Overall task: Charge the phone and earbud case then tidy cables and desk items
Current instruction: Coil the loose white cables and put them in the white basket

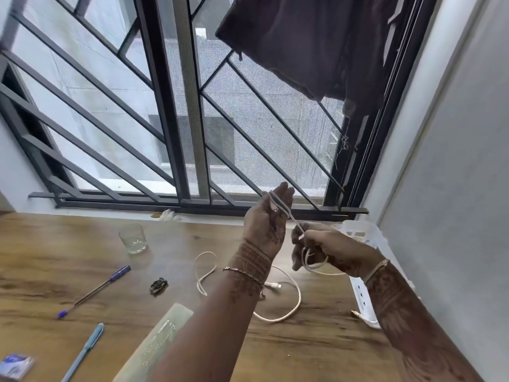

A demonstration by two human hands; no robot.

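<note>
My left hand (268,219) is raised above the wooden desk (68,271), fingers straight, with a white cable (296,224) looped around them. My right hand (325,246) pinches the same cable just below and to the right, and a loop of it hangs under the fingers. A second white cable (294,301) lies curled on the desk beneath my left forearm, its plug showing near the wrist. A white power strip (360,293) lies along the right wall, partly hidden by my right arm. No phone or earbud case is visible.
On the desk sit a clear glass (133,238), a blue-capped pen (93,292), a light blue pen (82,351), a dark hair clip (158,285), a translucent ruler (157,346) and a small blue packet (15,366). Barred window behind; a white basket (363,230) in the right corner.
</note>
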